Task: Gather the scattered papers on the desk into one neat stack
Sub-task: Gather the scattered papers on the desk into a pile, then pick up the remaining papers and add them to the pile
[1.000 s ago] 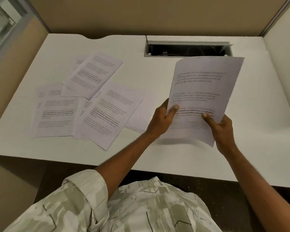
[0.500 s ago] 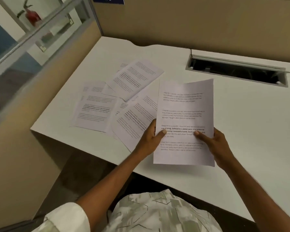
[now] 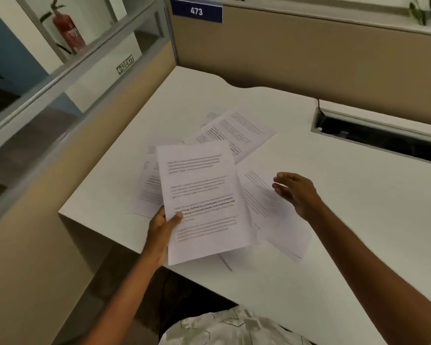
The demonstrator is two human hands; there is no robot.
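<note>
Midway through the gathering, the left hand (image 3: 162, 226) grips a printed sheet (image 3: 202, 200) by its left edge, thumb on top, holding it tilted above the surface (image 3: 358, 220) near the front left corner. The right hand (image 3: 297, 192), fingers (image 3: 280, 186) spread and empty, hovers over a loose page (image 3: 271, 207) just beside it, likely the next pickup. Further back, more overlapping pages (image 3: 237, 131) lie fanned toward the rear edge, white with faint text, still uncollected and askew.
</note>
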